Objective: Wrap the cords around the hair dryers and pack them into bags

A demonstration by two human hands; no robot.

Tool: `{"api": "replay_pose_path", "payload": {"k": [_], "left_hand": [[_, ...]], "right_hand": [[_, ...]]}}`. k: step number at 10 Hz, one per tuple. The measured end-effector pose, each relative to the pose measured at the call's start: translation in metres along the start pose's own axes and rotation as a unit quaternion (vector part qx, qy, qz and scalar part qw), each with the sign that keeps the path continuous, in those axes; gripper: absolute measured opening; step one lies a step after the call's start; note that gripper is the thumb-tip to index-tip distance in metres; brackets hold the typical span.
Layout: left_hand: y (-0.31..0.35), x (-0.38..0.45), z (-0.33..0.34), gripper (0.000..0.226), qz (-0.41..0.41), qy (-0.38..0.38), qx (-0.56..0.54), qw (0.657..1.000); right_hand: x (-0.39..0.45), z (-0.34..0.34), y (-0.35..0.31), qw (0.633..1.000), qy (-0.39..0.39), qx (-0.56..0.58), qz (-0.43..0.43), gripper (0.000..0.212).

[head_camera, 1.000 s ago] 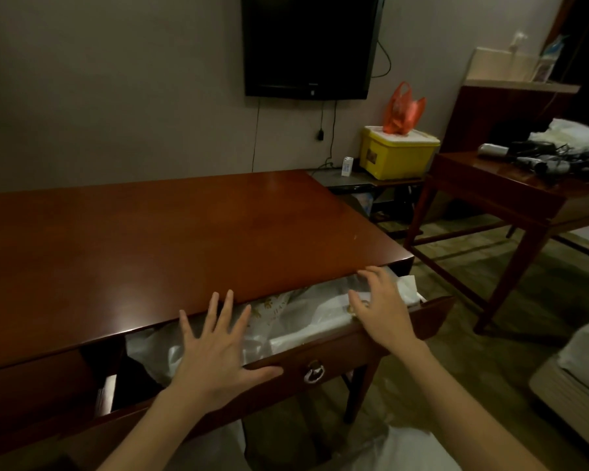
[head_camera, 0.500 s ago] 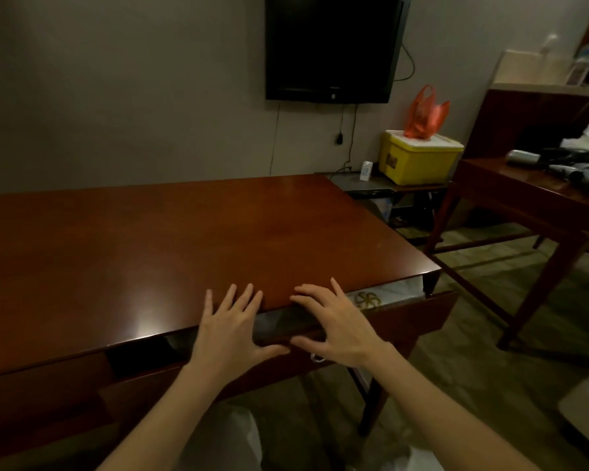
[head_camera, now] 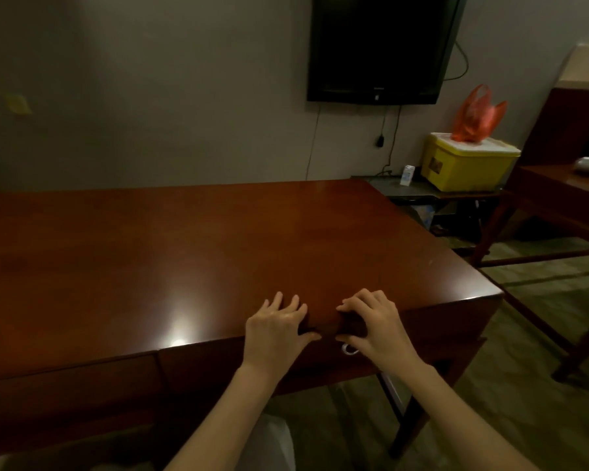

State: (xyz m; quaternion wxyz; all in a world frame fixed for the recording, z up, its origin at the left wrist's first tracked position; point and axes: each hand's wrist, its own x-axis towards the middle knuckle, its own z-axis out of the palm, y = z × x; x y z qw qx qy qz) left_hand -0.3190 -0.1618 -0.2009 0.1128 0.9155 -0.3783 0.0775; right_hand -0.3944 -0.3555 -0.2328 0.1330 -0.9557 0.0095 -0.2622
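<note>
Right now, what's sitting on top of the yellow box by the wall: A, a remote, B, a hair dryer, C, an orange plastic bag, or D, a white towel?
C: an orange plastic bag rests on the white lid of the yellow box, below the wall-mounted TV.

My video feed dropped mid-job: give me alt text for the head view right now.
Both hands, left hand and right hand, rest at the front edge of a bare wooden desk over its closed drawer. A wall television and a yellow bin stand beyond.
</note>
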Motion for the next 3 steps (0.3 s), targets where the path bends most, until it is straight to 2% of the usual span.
{"api": "replay_pose_path", "payload": {"k": [1,2,3], "left_hand": [[-0.010,-0.004,0.002,0.054,0.010,0.035,-0.057,0.998],[-0.026,-0.011,0.002,0.059,0.047,0.017,-0.070,0.996],[-0.043,-0.024,0.016,0.082,0.101,0.054,-0.016,0.993]], "right_hand": [[-0.006,0.008,-0.008,0.998,0.033,0.009,0.052,0.053],[-0.019,0.015,-0.028,0.989,0.033,0.048,0.138,0.057],[-0.018,0.017,-0.025,0.989,-0.016,0.037,0.145,0.076]]}}
